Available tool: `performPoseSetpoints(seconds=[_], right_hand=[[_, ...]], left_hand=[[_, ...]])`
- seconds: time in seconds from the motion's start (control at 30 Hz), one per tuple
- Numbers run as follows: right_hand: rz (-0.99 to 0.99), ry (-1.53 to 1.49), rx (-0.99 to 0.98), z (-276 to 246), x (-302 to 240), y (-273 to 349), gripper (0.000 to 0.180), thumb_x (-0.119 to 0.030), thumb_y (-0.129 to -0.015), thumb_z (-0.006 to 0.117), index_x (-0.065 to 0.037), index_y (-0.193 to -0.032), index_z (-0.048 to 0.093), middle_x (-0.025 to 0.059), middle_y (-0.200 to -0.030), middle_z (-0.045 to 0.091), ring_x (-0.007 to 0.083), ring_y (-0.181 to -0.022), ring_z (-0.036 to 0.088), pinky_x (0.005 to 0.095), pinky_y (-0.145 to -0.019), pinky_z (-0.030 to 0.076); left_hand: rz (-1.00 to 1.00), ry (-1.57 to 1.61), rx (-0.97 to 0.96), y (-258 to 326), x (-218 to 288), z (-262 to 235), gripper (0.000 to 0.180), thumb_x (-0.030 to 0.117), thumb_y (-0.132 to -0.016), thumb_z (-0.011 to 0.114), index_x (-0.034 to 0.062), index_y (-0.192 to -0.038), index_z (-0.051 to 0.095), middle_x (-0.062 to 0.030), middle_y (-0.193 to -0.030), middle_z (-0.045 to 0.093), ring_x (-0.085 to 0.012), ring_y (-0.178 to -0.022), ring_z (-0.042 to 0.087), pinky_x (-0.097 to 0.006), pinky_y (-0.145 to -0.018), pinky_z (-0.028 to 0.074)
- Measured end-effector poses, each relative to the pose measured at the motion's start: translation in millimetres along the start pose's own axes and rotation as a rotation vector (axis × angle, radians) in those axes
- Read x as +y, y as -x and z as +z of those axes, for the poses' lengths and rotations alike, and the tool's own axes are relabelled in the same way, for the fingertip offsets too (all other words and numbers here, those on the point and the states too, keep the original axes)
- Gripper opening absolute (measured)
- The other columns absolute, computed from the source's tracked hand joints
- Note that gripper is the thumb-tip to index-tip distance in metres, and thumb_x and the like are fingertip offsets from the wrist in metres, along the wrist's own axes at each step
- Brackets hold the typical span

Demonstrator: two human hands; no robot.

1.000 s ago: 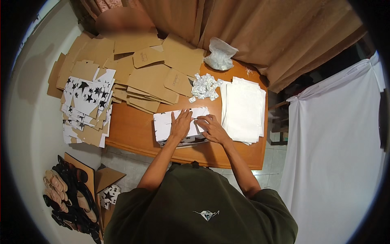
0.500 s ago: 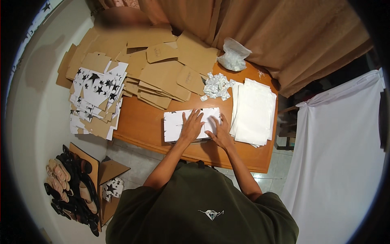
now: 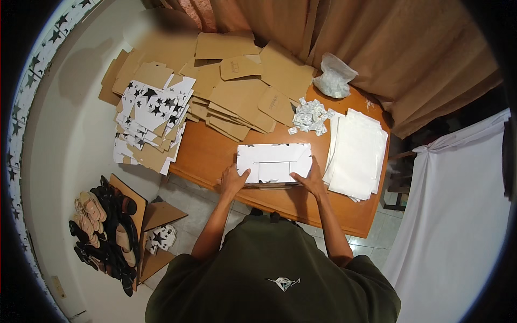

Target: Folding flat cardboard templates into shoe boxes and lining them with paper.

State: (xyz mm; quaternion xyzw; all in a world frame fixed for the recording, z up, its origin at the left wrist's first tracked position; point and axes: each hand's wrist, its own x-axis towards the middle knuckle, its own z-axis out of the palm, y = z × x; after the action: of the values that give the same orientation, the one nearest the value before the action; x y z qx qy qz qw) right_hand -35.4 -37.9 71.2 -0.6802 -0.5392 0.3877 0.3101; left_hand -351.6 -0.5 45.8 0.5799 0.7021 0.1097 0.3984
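Observation:
A white cardboard box point(image 3: 274, 154) with bits of black star print along its edges lies near the front of the wooden table. Its upper face has a rectangular flap folded flat in the middle. My left hand point(image 3: 233, 180) grips the box's near left corner, thumb on the upper face and fingers down the side. On the opposite corner, my right hand point(image 3: 312, 180) holds it the same way. The undersides of both hands are hidden.
Flat brown cardboard pieces point(image 3: 237, 97) cover the table's back. Star-printed sheets point(image 3: 151, 116) are stacked at left. To the right lie small white packets point(image 3: 309, 116), a plastic bag point(image 3: 335, 78) and white paper point(image 3: 355, 156). Shoes point(image 3: 110, 231) sit on a rack at lower left.
Both hands have moved from lying on the box's upper face to gripping its two near corners. The folded flap now shows. The whole view has shifted, with the table things appearing further right.

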Motion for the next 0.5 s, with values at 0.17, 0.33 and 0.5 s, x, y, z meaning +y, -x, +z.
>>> performPoseSetpoints(seconds=[0.17, 0.33, 0.5], right_hand=[[-0.167, -0.116, 0.114, -14, -4, -1, 0.112, -0.039, -0.068, 0.094, 0.007, -0.147, 0.030, 0.0298, -0.138, 0.047, 0.0410, -0.130, 0.047, 0.0477, -0.110, 0.039], [-0.077, -0.022, 0.214, -48, -46, 5, 0.095, -0.045, -0.077, 0.087, 0.000, -0.142, 0.035, 0.0248, -0.140, 0.045, 0.0344, -0.133, 0.043, 0.0490, -0.109, 0.036], [-0.344, -0.549, 0.373, -71, -77, 1, 0.097, -0.071, -0.096, 0.047, -0.002, -0.158, 0.021, 0.0248, -0.145, 0.043, 0.0348, -0.138, 0.040, 0.0455, -0.116, 0.026]], left_hand=[[0.159, -0.042, 0.276, 17, 30, -8, 0.058, 0.043, -0.088, 0.075, 0.0042, -0.129, 0.062, -0.0161, -0.123, 0.065, -0.0360, -0.119, 0.057, -0.053, -0.092, 0.048], [0.326, 0.333, 0.562, 29, 56, -30, 0.070, 0.036, -0.079, 0.086, -0.0014, -0.131, 0.059, -0.0162, -0.111, 0.065, -0.0317, -0.109, 0.060, -0.045, -0.085, 0.051], [0.802, 0.644, 0.373, 16, 67, -49, 0.125, 0.074, -0.071, 0.077, -0.0035, -0.156, 0.027, -0.0209, -0.157, 0.036, -0.0336, -0.146, 0.037, -0.045, -0.120, 0.029]])
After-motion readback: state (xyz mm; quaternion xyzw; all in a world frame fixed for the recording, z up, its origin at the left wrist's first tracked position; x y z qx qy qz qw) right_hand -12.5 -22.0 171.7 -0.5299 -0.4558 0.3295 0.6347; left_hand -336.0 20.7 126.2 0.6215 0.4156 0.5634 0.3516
